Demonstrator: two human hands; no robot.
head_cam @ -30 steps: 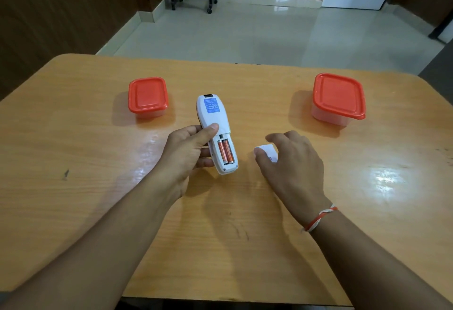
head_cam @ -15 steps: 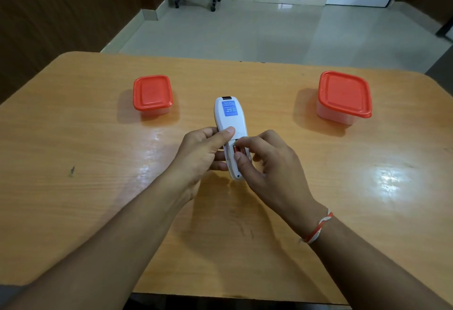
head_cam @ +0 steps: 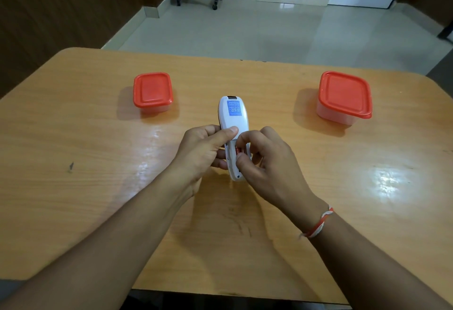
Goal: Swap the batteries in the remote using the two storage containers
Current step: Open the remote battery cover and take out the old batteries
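A white plastic remote with a blue label is held face down above the middle of the glossy wooden table. The left hand is wrapped around its left side, thumb on the back. The right hand pinches an orange battery in the open compartment. Two red-lidded containers, the smaller one far left and the larger one far right, stand closed.

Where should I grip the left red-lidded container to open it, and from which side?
Take the left container by its red lid's overhanging rim, likely at the near corner, coming from above. It sits upright and closed with bare table around it, so fingers can probably hook under that lip.
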